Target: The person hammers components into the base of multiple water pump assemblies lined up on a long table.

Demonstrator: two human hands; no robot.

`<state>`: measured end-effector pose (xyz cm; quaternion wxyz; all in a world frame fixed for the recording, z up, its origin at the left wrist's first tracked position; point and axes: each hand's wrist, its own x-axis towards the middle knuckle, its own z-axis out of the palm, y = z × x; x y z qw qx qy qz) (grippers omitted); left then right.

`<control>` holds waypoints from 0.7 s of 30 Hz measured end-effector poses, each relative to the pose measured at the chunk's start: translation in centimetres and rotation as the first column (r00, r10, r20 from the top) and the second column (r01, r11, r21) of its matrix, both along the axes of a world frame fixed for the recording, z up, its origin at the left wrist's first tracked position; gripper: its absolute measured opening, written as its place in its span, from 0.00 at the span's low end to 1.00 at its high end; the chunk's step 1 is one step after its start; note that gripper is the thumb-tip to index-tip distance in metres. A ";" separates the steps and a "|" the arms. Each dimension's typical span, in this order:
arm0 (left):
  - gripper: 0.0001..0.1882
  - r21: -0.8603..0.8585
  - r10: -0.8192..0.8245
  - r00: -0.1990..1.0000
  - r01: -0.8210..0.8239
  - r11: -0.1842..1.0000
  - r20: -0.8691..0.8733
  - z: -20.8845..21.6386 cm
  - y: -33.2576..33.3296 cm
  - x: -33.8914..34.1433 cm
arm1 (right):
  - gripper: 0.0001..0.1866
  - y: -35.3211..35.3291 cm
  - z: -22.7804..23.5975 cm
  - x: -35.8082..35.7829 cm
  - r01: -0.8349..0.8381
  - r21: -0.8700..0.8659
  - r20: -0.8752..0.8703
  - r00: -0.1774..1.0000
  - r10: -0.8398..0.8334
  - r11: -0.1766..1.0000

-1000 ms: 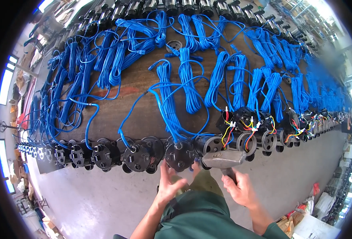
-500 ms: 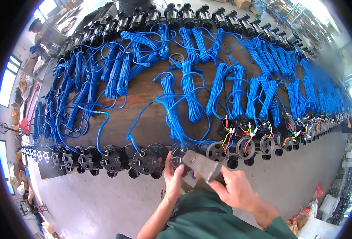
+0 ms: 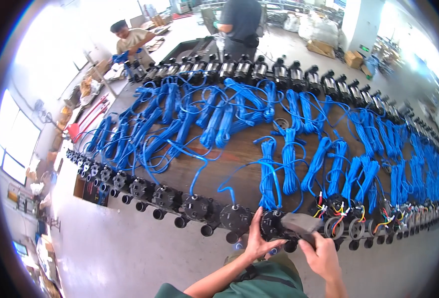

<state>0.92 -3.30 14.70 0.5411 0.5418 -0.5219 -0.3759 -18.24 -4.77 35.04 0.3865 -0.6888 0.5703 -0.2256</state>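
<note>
My left hand (image 3: 255,243) braces a round black motor housing (image 3: 271,224) at the table's near edge, its fingers along the left side and the thumb below. A blue cable enters the top of that housing. In my right hand (image 3: 324,259) is a grey, block-shaped tool (image 3: 301,223); its exact kind is unclear. The block lies just right of the braced housing, above its neighbours. Left of my left hand stands another black motor housing (image 3: 236,219) with a blue cable. A bundled blue cable (image 3: 267,171) lies behind the braced housing.
Several blue cable bundles (image 3: 289,164) cover the brown tabletop (image 3: 204,171). Black cylinders with clear sections (image 3: 244,67) line the far edge. On the right, open housings bear coloured wires (image 3: 341,214). Two people are across the table, one in a dark shirt (image 3: 241,22).
My view has tilted up and turned left, bringing the two people into fuller view. The grey block has swung from over the housing to its right; my left hand stays at the housing.
</note>
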 end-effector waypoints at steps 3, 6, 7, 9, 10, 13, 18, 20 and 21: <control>0.63 -0.180 0.086 0.973 -0.047 0.983 0.216 -1.0 -1.6 0.2 | 0.14 0.9 -2.5 -0.6 0.028 -0.051 -0.073 0.997 -0.032 0.998; 0.55 -0.160 0.115 0.986 -0.095 0.983 0.119 -1.2 -1.6 0.1 | 0.19 1.4 -6.2 -0.6 -0.010 0.047 -0.375 0.927 0.027 0.999; 0.54 -0.169 0.124 0.985 -0.103 0.980 0.123 -1.4 -1.3 0.3 | 0.19 1.5 -6.0 -0.5 -0.014 0.072 -0.359 0.933 0.039 0.997; 0.54 -0.188 0.128 0.983 -0.102 0.977 0.131 -1.4 -1.1 0.6 | 0.21 1.8 -5.3 -0.2 -0.011 0.083 -0.203 0.979 0.028 0.997; 0.54 -0.182 0.106 0.983 -0.078 0.980 0.149 -1.3 -1.2 0.7 | 0.22 1.8 -4.8 -0.1 -0.002 0.087 -0.122 0.992 0.013 0.996; 0.57 -0.183 0.068 0.989 -0.044 0.982 0.129 -0.6 -1.9 0.5 | 0.20 2.0 -2.0 0.5 0.038 0.016 0.037 0.999 -0.039 0.999; 0.58 0.114 0.090 0.977 -0.114 0.987 0.195 1.9 0.1 0.0 | 0.21 3.4 -4.3 -3.9 0.180 -0.080 -0.123 0.974 -0.189 0.980; 0.48 0.337 0.162 0.967 -0.089 0.937 -0.196 -1.6 2.7 -1.2 | 0.23 4.0 -5.3 -8.2 0.297 -0.094 -0.269 0.911 -0.311 0.950; 0.41 0.600 0.239 0.917 -0.001 0.800 -0.318 -0.1 3.6 -1.8 | 0.24 4.4 -5.8 -10.9 0.337 -0.146 -0.328 0.870 -0.367 0.930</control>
